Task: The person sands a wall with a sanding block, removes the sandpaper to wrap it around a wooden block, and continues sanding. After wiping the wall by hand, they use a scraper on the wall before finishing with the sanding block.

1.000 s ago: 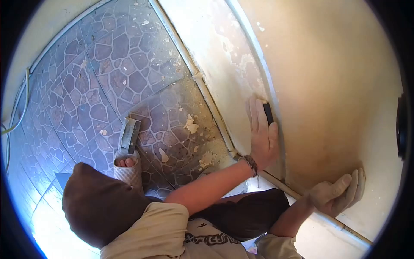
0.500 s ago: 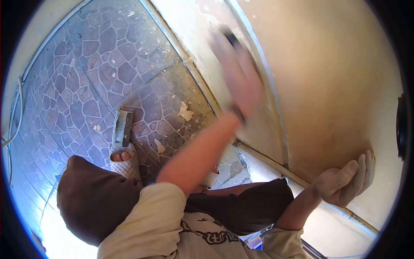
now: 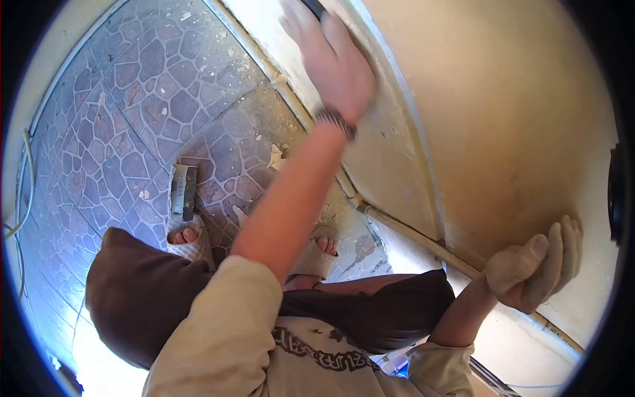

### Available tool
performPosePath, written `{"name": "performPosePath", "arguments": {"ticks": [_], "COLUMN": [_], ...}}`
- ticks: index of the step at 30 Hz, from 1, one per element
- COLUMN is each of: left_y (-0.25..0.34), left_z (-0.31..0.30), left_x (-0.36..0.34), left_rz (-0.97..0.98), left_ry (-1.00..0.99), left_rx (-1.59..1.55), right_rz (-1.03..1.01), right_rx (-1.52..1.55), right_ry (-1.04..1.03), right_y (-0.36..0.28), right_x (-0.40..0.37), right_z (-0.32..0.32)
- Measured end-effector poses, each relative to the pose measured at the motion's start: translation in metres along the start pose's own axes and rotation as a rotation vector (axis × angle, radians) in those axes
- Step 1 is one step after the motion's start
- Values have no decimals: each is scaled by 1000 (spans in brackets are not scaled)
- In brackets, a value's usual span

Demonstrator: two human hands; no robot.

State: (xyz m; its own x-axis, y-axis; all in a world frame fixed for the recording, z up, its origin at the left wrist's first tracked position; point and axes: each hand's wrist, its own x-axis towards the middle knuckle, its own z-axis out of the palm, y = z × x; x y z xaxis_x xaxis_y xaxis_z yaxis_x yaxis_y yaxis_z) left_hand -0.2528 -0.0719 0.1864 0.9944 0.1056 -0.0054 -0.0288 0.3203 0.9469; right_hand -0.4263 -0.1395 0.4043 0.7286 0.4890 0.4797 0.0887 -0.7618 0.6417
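Note:
My left hand (image 3: 337, 69), blurred by motion, is closed round a dark object (image 3: 314, 8) against the pale wall strip (image 3: 264, 30) at the top. Most of that object is hidden by the fingers or cut off by the frame edge. A braided bracelet circles this wrist. On the right, my dusty right hand (image 3: 536, 268) is raised beside the tan wall panel (image 3: 503, 132), with its fingers loosely curled and slightly apart. Nothing shows in it.
A broad metal scraper (image 3: 183, 192) lies on the stone-patterned floor (image 3: 145, 86) by my sandalled foot (image 3: 188, 241). Paint flakes (image 3: 276, 157) are scattered nearby. A pipe (image 3: 397, 235) runs along the wall base. A cable (image 3: 30, 178) hangs at far left.
My left hand has moved up and left along the wall with the dark object. My right hand has shifted slightly. More of the foot near the pipe now shows.

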Motion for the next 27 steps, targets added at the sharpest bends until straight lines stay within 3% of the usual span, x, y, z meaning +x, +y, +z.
{"name": "performPosePath", "arguments": {"ticks": [3, 6, 8, 11, 14, 18, 20, 23, 26, 27], "left_y": [8, 4, -3, -1, 11, 4, 0, 15, -6, -4], "left_z": [22, 14, 10, -11, 18, 18, 6, -41, -3, 5], "left_x": [-127, -141, -58, 30, -37, -107, -25, 60, 7, -54], "left_rz": [20, 101, 170, -235, -41, 40, 58, 48, -59, -40], "left_ry": [-58, -140, -33, -154, 82, -33, 45, -148, -3, 48], "left_rx": [79, 26, 128, -167, -7, 102, 26, -197, -47, 36], "right_rz": [37, 1, -36, -30, 42, 53, 75, 64, 122, 155], "right_rx": [-17, 16, 36, 17, -20, -29, -20, -31, -84, -110], "right_ry": [55, 106, 108, 27, 36, 133, 93, 42, 47, 52], "right_y": [-8, -4, 2, 1, -11, -6, -6, -7, -16, -20], "right_x": [8, 5, 1, 0, 9, 4, 0, 1, 14, 17], "right_z": [8, 8, 8, 2, 7, 10, 7, 8, 11, 12]}}
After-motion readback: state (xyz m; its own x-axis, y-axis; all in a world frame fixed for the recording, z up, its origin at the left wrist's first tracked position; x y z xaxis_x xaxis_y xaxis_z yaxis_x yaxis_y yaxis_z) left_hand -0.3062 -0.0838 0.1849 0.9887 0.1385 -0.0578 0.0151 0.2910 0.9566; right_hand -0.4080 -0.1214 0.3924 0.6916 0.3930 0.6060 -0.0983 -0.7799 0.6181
